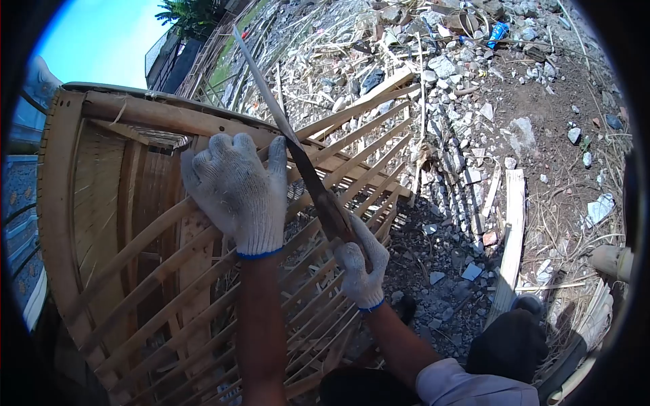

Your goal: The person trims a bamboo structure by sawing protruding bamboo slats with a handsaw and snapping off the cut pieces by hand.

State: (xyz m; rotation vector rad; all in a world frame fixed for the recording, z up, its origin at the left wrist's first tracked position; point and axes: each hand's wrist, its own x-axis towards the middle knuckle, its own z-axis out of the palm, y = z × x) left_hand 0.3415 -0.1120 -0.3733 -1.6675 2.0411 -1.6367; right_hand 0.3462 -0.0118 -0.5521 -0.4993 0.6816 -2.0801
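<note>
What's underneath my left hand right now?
Wooden slats run in beneath your left hand, near the thick pole. What the palm touches is covered, so I can't tell.

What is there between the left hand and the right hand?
Some slats and part of the knife lie between the left hand and the right hand, in the head view.

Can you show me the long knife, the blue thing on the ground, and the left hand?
Long knife (310, 172): head view, on the dark part of the blade.
Blue thing (498, 34): head view, on its middle.
Left hand (240, 189): head view, on the back of the glove.
</note>
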